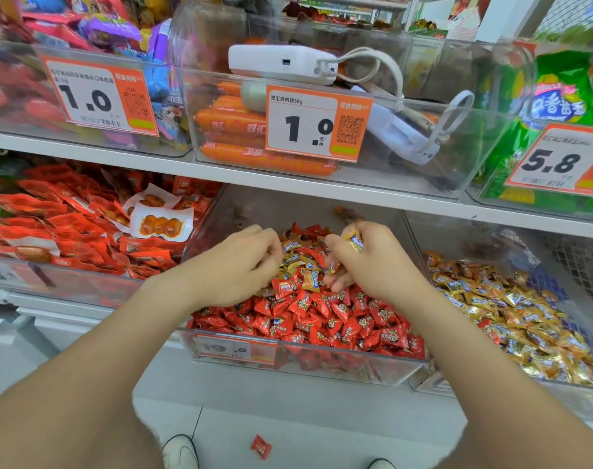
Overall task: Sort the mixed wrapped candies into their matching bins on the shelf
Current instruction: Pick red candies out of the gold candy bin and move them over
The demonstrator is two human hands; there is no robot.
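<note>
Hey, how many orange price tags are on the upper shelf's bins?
3. The left orange-and-white price tag reads 1.0, the middle price tag also 1.0, the right price tag 5.8. Others may sit beyond the frame's edges.

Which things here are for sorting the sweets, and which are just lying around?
For the job: left hand; right hand pinching gold candies; red candies; gold candy bin on the right.
Just lying about: sausages; white power bank; price tags; red snack packets.

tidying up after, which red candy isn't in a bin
The lone red candy on the floor between the shoes; the rest sit in bins.
</note>
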